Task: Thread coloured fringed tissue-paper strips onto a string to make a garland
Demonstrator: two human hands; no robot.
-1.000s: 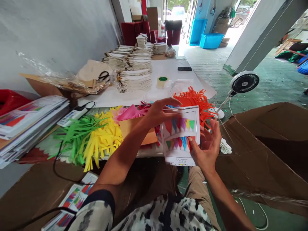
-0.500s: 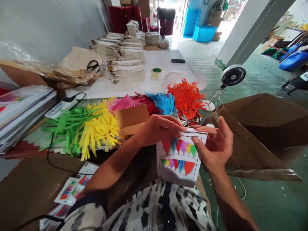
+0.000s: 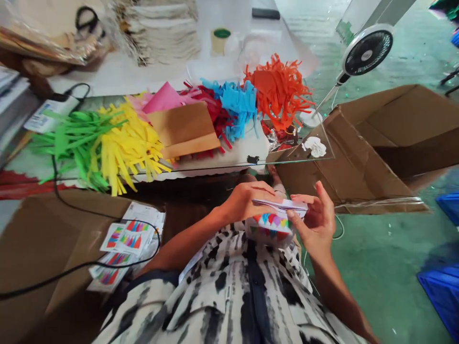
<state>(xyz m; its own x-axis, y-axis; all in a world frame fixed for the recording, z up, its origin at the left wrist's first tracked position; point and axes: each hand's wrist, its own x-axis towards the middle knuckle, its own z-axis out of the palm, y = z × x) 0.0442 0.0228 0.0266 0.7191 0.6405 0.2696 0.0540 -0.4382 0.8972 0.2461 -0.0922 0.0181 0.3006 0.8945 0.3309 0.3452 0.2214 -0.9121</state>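
Observation:
Close to my lap I hold a flat packet (image 3: 268,225) printed with rows of colourful tassel bunting. Its upper edge is folded toward me and looks like layered white paper. My left hand (image 3: 245,203) grips the left side of that edge, fingers behind it. On the right end, my right hand (image 3: 317,217) pinches the edge between thumb and fingers, with one finger raised. Similar printed packets (image 3: 131,234) lie on a cardboard box (image 3: 32,239) to my left.
On the glass-edged table lie green (image 3: 79,138), yellow (image 3: 132,143), blue (image 3: 238,105) and orange-red tassels (image 3: 279,93), plus a brown card piece (image 3: 184,126). A small fan (image 3: 367,52) stands at right, near an open carton (image 3: 358,148). A black cable (image 3: 71,272) crosses the left box.
My view has tipped downward. The packet has tilted, so its top edge now faces me and its printed front is foreshortened. Both hands keep hold of it.

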